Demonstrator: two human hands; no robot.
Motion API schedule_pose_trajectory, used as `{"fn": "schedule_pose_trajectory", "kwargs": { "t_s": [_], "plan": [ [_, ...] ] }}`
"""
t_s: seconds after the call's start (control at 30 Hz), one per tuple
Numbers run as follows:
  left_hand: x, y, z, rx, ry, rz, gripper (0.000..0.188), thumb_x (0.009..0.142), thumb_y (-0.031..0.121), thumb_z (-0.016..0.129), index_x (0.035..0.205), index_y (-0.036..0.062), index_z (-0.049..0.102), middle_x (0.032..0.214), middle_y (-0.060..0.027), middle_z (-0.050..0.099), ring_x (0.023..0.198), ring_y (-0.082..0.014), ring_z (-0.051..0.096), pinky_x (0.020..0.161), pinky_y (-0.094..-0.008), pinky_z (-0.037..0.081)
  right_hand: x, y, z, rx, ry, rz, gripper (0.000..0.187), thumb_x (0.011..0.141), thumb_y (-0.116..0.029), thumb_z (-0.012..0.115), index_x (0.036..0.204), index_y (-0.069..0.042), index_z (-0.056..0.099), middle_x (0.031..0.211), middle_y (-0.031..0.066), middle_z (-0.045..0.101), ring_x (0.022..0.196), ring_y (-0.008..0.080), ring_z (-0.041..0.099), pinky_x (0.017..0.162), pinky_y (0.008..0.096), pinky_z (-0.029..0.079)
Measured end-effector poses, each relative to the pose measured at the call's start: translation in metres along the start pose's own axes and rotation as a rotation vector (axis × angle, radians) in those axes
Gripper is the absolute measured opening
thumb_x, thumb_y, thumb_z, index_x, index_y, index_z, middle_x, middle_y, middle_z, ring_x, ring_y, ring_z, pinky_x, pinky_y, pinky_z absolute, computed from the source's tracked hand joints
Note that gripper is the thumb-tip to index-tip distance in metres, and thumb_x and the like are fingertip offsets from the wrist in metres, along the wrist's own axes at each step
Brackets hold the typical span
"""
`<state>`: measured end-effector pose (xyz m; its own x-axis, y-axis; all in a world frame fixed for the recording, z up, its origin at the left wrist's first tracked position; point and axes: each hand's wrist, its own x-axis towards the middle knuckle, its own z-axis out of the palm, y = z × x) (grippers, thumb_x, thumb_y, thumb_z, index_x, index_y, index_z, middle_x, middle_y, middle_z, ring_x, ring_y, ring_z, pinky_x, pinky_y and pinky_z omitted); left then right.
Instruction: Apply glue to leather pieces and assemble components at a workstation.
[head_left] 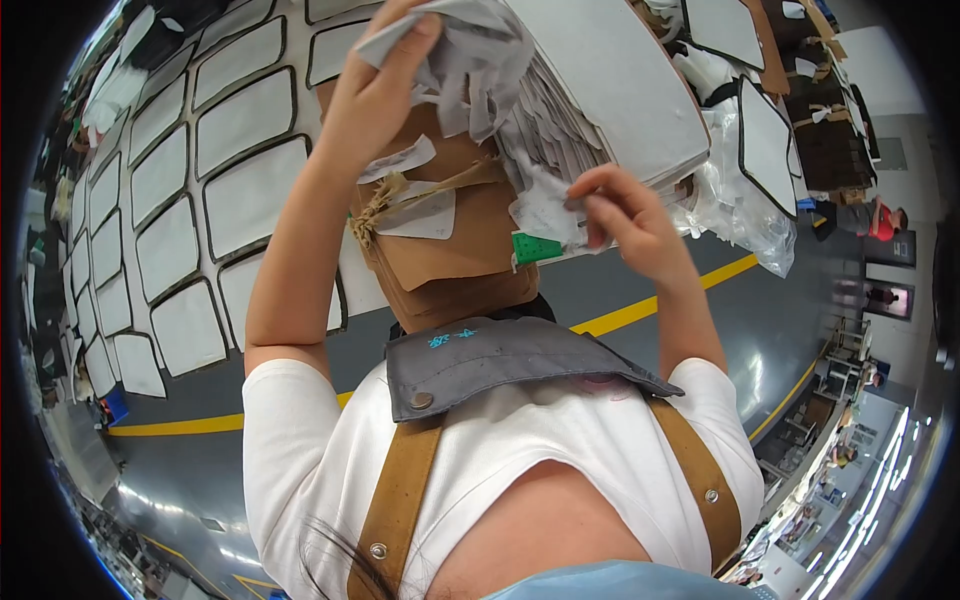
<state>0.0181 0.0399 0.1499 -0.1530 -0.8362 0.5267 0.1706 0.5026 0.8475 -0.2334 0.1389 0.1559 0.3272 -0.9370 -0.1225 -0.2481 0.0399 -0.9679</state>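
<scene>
My left hand (385, 85) is raised and shut on a crumpled bunch of grey-white fabric pieces (470, 60) at the top of a thick stack of grey-white sheets (610, 90). My right hand (625, 215) pinches a small white piece (545, 205) at the stack's lower edge. A green tag (536, 247) sticks out just below that piece. Under the stack lies a bundle of brown cardboard pieces (450, 250) tied with tan string (385, 200), with white slips tucked under the string.
Rows of white panels with dark edges (240, 130) cover the surface at left. Clear plastic bags (745, 210) and a dark-edged panel (765, 140) lie at right. A yellow line (640, 310) crosses the grey floor. A person in red (882, 220) stands far right.
</scene>
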Motion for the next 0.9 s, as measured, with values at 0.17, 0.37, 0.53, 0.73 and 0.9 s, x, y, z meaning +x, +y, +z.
{"fn": "schedule_pose_trajectory", "kwargs": {
  "t_s": [0.17, 0.37, 0.53, 0.73, 0.9],
  "plan": [
    [-0.015, -0.051, 0.01, 0.193, -0.189, -0.151, 0.031, 0.091, 0.02, 0.047, 0.114, -0.0001, 0.052, 0.107, -0.0055, 0.055, 0.098, -0.0116, 0.049, 0.086, -0.0235, 0.037, -0.014, 0.037, 0.014, 0.038, -0.003, 0.259, 0.019, 0.087, -0.011, 0.051, 0.102, -0.001, 0.052, 0.081, 0.0029, 0.054, 0.055, 0.0032, 0.043, 0.049, 0.0177, 0.038],
    [-0.071, -0.079, 0.034, 0.363, -0.547, -0.223, 0.073, 0.069, 0.029, 0.073, 0.125, -0.0029, 0.038, 0.125, -0.0165, 0.038, 0.119, -0.0286, 0.038, 0.097, -0.0366, 0.033, -0.009, 0.055, 0.028, 0.188, 0.122, 0.101, 0.026, 0.084, -0.006, 0.054, 0.109, -0.003, 0.048, 0.091, 0.0031, 0.051, 0.066, 0.0056, 0.049, 0.06, 0.0181, 0.042],
    [-0.098, -0.072, 0.059, 0.242, -0.556, -0.241, 0.033, 0.072, 0.003, 0.059, 0.104, 0.0026, 0.053, 0.103, -0.0114, 0.052, 0.096, -0.0255, 0.054, 0.081, -0.0336, 0.043, 0.013, 0.038, 0.051, -0.136, 0.094, -0.257, 0.026, 0.084, -0.005, 0.054, 0.109, -0.003, 0.049, 0.094, 0.0056, 0.055, 0.083, 0.0142, 0.055, 0.073, 0.0245, 0.044],
    [-0.084, -0.053, 0.005, -0.079, 0.137, -0.632, 0.027, 0.084, 0.002, 0.037, 0.1, 0.0025, 0.058, 0.092, -0.0062, 0.06, 0.084, -0.0141, 0.057, 0.075, -0.0246, 0.046, 0.04, 0.021, 0.025, -1.21, 0.329, -0.538, 0.05, 0.073, -0.017, 0.061, 0.118, -0.007, 0.044, 0.126, 0.0119, 0.042, 0.12, 0.0299, 0.034, 0.1, 0.0479, 0.022],
    [-0.05, -0.025, -0.033, -0.382, 0.575, -0.731, 0.028, 0.09, 0.01, 0.034, 0.109, -0.0011, 0.051, 0.101, -0.013, 0.057, 0.086, -0.022, 0.058, 0.071, -0.0346, 0.051, 0.047, 0.078, 0.03, -1.703, -0.061, -0.577, 0.056, 0.073, -0.019, 0.064, 0.124, -0.012, 0.043, 0.138, 0.0089, 0.03, 0.129, 0.0266, 0.024, 0.104, 0.0464, 0.02]
  ]
}}
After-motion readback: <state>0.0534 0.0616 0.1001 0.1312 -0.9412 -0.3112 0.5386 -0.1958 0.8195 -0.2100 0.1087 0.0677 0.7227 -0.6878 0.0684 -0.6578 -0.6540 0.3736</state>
